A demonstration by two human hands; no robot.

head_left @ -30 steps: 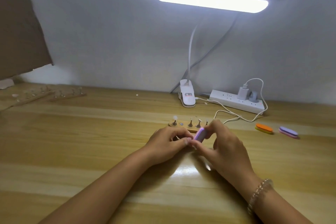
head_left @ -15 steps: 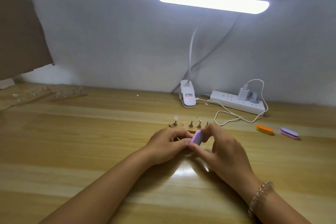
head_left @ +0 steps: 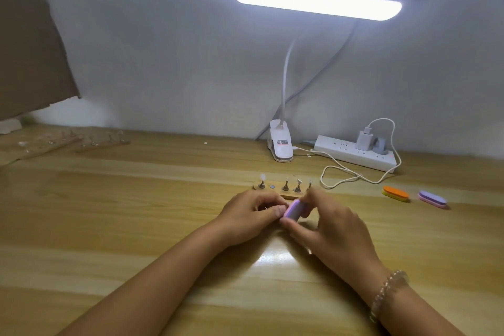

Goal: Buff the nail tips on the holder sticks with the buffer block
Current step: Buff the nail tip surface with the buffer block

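My lilac oval foam buffer block [head_left: 293, 209] has slid toward 7 o'clock, pinched in my right grip [head_left: 331, 224] against the half-hidden holder stick [head_left: 266, 209] my left grip [head_left: 246, 215] pinches; four sticks [head_left: 297, 187] on the pale wooden base [head_left: 289, 195] at 12 o'clock seemingly wait.
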